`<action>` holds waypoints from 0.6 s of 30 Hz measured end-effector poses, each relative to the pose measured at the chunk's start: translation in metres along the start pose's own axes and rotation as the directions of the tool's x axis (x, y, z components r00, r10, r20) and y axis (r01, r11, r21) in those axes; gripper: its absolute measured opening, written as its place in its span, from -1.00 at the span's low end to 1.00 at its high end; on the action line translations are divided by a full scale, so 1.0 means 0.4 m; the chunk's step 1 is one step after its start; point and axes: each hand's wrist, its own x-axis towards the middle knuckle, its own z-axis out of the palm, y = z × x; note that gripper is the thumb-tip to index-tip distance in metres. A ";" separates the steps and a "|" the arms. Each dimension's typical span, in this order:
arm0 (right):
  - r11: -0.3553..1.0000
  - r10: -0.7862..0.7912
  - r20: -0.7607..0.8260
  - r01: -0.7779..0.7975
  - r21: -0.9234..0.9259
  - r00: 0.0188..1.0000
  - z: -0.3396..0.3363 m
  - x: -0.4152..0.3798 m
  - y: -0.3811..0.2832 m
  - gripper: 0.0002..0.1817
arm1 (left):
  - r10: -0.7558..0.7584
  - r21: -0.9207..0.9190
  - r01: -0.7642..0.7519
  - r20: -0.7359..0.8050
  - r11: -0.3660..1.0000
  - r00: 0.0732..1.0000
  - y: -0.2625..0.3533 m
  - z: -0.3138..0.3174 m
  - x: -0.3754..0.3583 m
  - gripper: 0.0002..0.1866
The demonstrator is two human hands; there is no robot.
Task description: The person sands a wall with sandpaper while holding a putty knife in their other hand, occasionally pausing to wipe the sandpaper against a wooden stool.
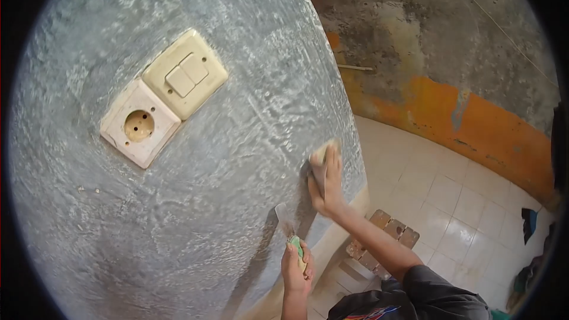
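Blocking part of the stool (pixel 408 237) (on tiles (pixel 435 219)): right forearm (pixel 376 239).

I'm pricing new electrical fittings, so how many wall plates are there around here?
2, edge to edge on the grey wall: the switch plate upper right, the socket plate lower left. Others may be out of view.

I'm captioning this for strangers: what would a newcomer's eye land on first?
Probably the pale socket and light switch, tilted at upper left on the streaky grey wall. Next, the orange band low on the far wall at right, then the green-handled scraper in the left hand.
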 end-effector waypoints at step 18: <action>0.979 -0.186 0.050 0.190 -0.076 0.981 -0.124 0.183 0.103 -0.35 | 0.314 0.210 -0.283 -0.135 0.936 0.940 -0.021 0.204 0.095 -0.55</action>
